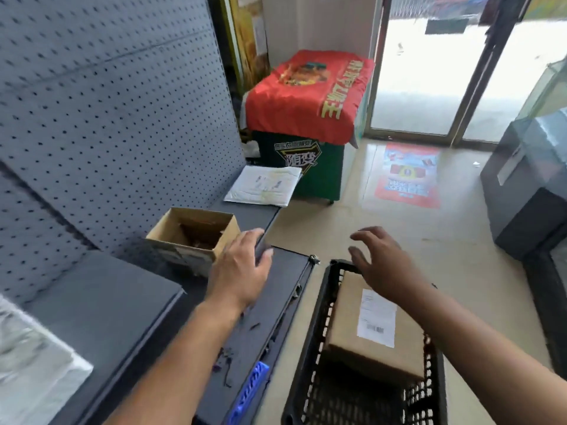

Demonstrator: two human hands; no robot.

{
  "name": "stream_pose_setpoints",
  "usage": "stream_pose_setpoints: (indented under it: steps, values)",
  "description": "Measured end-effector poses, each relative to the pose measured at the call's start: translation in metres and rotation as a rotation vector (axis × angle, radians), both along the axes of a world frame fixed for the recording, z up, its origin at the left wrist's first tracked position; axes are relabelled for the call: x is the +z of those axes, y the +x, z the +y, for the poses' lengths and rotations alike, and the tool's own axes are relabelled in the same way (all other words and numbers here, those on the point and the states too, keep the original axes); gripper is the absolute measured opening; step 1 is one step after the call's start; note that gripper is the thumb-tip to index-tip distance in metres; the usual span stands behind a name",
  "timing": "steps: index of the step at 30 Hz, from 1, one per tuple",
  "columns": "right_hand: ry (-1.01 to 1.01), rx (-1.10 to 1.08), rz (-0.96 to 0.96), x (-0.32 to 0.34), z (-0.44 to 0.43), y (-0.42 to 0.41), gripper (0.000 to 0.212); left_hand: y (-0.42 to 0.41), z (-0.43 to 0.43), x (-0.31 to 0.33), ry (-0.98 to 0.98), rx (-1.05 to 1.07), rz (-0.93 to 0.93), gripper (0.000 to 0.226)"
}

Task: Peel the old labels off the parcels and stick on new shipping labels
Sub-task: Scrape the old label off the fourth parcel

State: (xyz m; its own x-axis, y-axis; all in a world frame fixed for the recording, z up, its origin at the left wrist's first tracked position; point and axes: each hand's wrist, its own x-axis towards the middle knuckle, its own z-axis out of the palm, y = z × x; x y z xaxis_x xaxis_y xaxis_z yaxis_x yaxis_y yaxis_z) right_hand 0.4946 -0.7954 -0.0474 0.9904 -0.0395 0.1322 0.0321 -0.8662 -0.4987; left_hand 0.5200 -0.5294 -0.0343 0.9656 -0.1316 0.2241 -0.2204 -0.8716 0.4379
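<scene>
The right hand (380, 262) hovers with its fingers spread apart and gripping nothing, above the far end of a black plastic basket (311, 329). Just under its palm lies the brown cardboard parcel (346, 342), tilted inside the basket with one end propped toward the far rim. A white shipping label (378, 317) with a barcode near its lower edge is stuck flat on the parcel's upper face (whether the hand touches the box I cannot tell). The left hand (242, 265) rests palm down on the front edge of a dark grey shelf (122, 317), fingers loose and laid over the edge, holding nothing.

Just beside the left hand's knuckles an open small cardboard box (190, 231) stands on the shelf. Farther along the same shelf lies a white padded mailer (264, 185) with a pale label on it. A grey pegboard (107, 102) rises behind the shelf. A blue plastic piece (248, 391) sits at the shelf's near front edge, beside the basket. Beyond the mailer stands a green cabinet (319, 176) draped with a red cloth (300, 99), and a red and blue floor sticker (408, 176) lies before a glass door (429, 72).
</scene>
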Motion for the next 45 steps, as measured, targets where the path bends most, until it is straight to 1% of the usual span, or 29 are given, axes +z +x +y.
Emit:
stream_pose_setpoints:
  steps: [4,10,12,17,23,30,34,39,45]
  values:
    - [-0.009,0.189,-0.093,0.047,0.066,0.008,0.033,-0.042,0.07,0.05,-0.012,0.166,-0.128,0.042]
    - [0.03,0.468,-0.195,0.103,0.2,-0.012,0.03,-0.14,0.183,0.096,0.033,0.477,-0.205,0.043]
    - [0.053,0.566,-0.222,0.119,0.249,-0.03,0.029,-0.177,0.219,0.11,0.03,0.574,-0.224,0.043]
    - [0.107,0.765,-0.287,0.148,0.365,-0.093,0.034,-0.285,0.303,0.138,0.067,0.767,-0.287,0.043]
    - [0.157,0.969,-0.301,0.168,0.496,-0.187,0.033,-0.422,0.389,0.164,0.114,0.985,-0.337,0.043]
    - [0.247,1.262,-0.287,0.175,0.617,-0.281,0.035,-0.54,0.445,0.184,0.132,1.21,-0.402,0.042]
    - [0.3,1.426,-0.303,0.179,0.678,-0.321,0.035,-0.6,0.468,0.183,0.173,1.417,-0.39,0.043]
    - [0.369,1.604,-0.23,0.18,0.737,-0.371,0.04,-0.666,0.485,0.175,0.191,1.63,-0.351,0.042]
    - [0.449,1.704,-0.054,0.17,0.785,-0.417,0.041,-0.738,0.505,0.159,0.101,1.875,-0.344,0.041]
